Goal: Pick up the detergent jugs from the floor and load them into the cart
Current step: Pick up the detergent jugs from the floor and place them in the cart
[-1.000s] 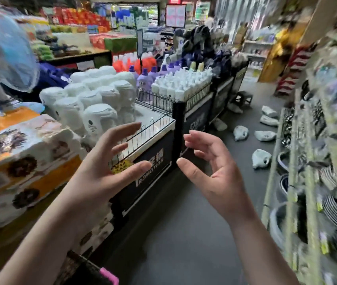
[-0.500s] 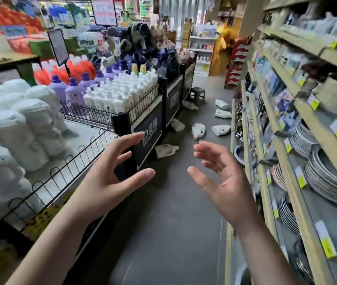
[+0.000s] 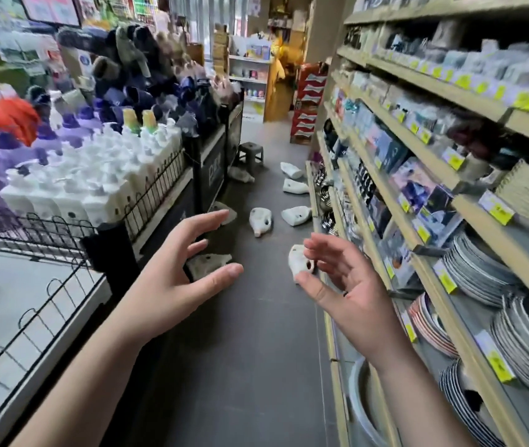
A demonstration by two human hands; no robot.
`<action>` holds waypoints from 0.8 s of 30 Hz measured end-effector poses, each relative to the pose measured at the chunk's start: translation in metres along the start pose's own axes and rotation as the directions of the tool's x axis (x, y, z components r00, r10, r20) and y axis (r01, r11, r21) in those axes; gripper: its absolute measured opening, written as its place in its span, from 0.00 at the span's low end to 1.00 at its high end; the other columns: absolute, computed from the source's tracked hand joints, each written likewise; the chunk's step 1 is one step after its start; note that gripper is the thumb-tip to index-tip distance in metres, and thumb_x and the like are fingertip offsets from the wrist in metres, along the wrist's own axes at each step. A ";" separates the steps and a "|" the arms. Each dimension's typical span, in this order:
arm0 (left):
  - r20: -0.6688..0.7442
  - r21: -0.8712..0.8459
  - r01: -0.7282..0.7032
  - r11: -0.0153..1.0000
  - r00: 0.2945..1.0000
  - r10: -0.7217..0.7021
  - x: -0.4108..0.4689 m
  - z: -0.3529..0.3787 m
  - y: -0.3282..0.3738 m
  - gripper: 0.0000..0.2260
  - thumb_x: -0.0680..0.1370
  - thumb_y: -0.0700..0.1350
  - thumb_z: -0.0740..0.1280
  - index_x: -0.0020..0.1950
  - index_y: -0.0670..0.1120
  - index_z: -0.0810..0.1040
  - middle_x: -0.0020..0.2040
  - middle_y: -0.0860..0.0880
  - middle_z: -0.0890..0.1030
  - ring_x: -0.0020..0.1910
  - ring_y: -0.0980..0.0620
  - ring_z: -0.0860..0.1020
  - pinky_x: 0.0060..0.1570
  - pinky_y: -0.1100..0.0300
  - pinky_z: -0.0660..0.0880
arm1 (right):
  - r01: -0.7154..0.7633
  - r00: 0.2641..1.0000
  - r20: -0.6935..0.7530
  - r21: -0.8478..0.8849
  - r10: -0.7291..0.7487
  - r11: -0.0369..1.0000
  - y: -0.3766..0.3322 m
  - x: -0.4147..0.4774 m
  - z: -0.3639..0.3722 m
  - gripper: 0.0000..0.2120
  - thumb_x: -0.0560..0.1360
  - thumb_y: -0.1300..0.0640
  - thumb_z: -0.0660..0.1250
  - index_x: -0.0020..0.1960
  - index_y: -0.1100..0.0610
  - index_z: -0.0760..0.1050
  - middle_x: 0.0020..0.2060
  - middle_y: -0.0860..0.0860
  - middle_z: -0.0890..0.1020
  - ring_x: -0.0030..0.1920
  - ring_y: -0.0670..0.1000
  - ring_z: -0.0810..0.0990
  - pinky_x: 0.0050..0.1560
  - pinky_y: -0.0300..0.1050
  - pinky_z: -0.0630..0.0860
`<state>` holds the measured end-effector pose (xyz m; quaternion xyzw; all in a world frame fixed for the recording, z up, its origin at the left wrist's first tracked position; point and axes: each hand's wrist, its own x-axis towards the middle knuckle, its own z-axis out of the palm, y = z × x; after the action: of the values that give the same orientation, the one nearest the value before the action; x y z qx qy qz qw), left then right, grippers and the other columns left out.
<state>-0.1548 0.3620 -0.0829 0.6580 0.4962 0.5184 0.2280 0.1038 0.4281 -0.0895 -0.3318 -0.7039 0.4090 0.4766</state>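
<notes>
Two bare hands hang empty over the aisle. The left hand [image 3: 173, 279] has its fingers spread wide and lightly bent, thumb out. The right hand [image 3: 347, 285] is palm inward with its fingers relaxed and a little apart. Neither touches anything.

Half a second ago the white detergent jugs [image 3: 260, 221] lay well ahead on the grey floor [image 3: 240, 350]. Now they look nearer. One jug on its side [image 3: 210, 264] shows between the left thumb and fingers, and another [image 3: 298, 262] sits just behind the right fingertips, close to the foot of the shelving [image 3: 450, 185]. More lie scattered farther up the aisle, near a small stool [image 3: 250, 153].

The wrapped white packs that filled the left edge have passed out of view. The white pump bottles [image 3: 95, 175], behind their black wire fence [image 3: 47, 227], now fill that side. The hands keep almost the same raised, open pose. The stacked plates [image 3: 482, 269] on the right have drawn closer.

Little writing can be read. The black display panel [image 3: 214, 169] carries pale lettering too blurred to make out. The yellow price tags [image 3: 498, 209] along the shelf edges show no legible figures, and no marking on the jugs can be made out.
</notes>
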 end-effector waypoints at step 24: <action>0.058 0.047 0.200 0.979 0.978 -0.203 0.391 -0.001 -0.315 0.30 0.75 0.59 0.73 0.75 0.54 0.73 0.73 0.58 0.77 0.76 0.57 0.72 0.75 0.46 0.71 | -0.140 0.990 0.009 0.031 0.140 0.990 0.290 0.401 0.013 0.23 0.73 0.49 0.78 0.66 0.45 0.77 0.63 0.43 0.83 0.66 0.49 0.81 0.69 0.49 0.74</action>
<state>-0.2987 0.8369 -0.1604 0.6248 0.5635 0.4616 0.2812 -0.0162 0.8977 -0.1909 -0.3714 -0.6738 0.4535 0.4498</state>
